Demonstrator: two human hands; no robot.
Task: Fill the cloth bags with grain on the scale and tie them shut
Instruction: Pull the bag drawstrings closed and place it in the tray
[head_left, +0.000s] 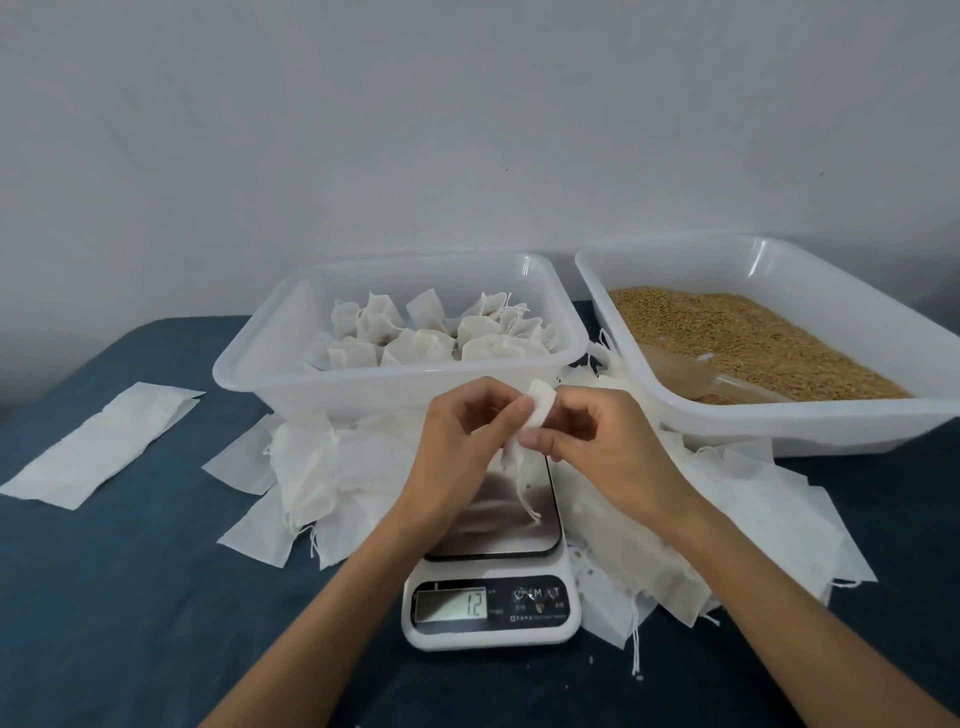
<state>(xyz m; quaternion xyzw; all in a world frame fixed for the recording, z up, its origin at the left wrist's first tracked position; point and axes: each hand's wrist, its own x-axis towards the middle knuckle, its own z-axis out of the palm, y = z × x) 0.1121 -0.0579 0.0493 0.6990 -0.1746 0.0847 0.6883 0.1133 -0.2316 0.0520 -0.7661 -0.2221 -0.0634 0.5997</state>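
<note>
Both hands hold one small white cloth bag (537, 410) above the kitchen scale (493, 587). My left hand (462, 441) pinches its left side and my right hand (597, 441) pinches its right side. The bag's drawstring (527, 499) dangles down onto the scale's dark platform. The display reads 12. The brown grain (753, 343) fills the white tray (779, 426) at the right, with a clear scoop (691, 376) lying in it.
A white tub (311, 384) behind the scale holds several tied bags (431, 332). Loose empty bags lie in heaps left (311, 467) and right (727, 519) of the scale. A flat white cloth strip (98, 441) lies far left on the blue tablecloth (130, 597).
</note>
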